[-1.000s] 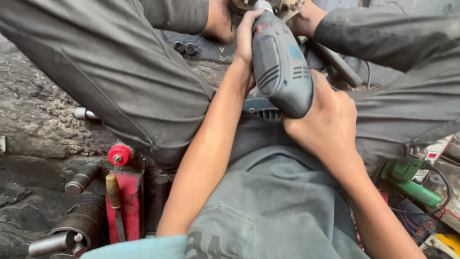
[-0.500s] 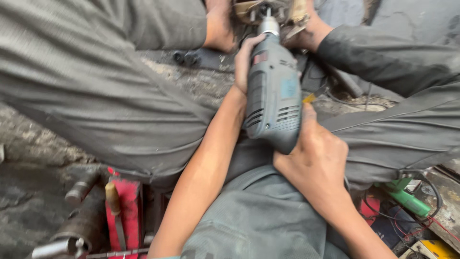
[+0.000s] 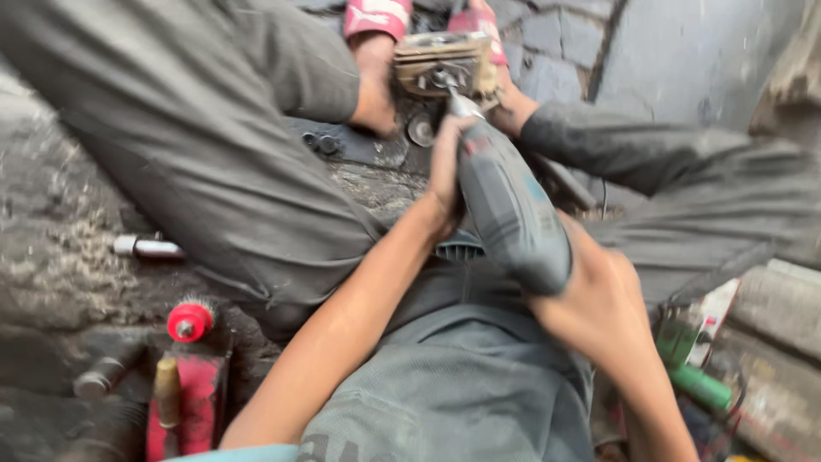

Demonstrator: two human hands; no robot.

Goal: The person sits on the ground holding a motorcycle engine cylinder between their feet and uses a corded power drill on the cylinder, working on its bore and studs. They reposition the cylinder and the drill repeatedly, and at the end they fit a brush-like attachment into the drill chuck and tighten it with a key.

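Note:
I sit on the ground with legs apart in grey trousers. A grey electric drill (image 3: 506,205) points away from me. My left hand (image 3: 446,171) wraps its front end near the chuck. My right hand (image 3: 599,299) grips its rear handle. The bit touches a tan metal block (image 3: 440,67) held between my two feet, which wear red-and-white sandals (image 3: 378,17). The frame is blurred.
A red toolbox (image 3: 192,402) with a red-capped part (image 3: 189,322) and metal pipes lies at lower left. A silver cylinder (image 3: 147,248) rests by my left leg. A green tool (image 3: 697,381) and grey blocks (image 3: 782,308) sit at right. Small round parts (image 3: 419,130) lie near my feet.
The view has tilted upward, so my feet and the clamped block now show fully. The drill has swung to angle from lower right toward the block. Both hands keep their grip.

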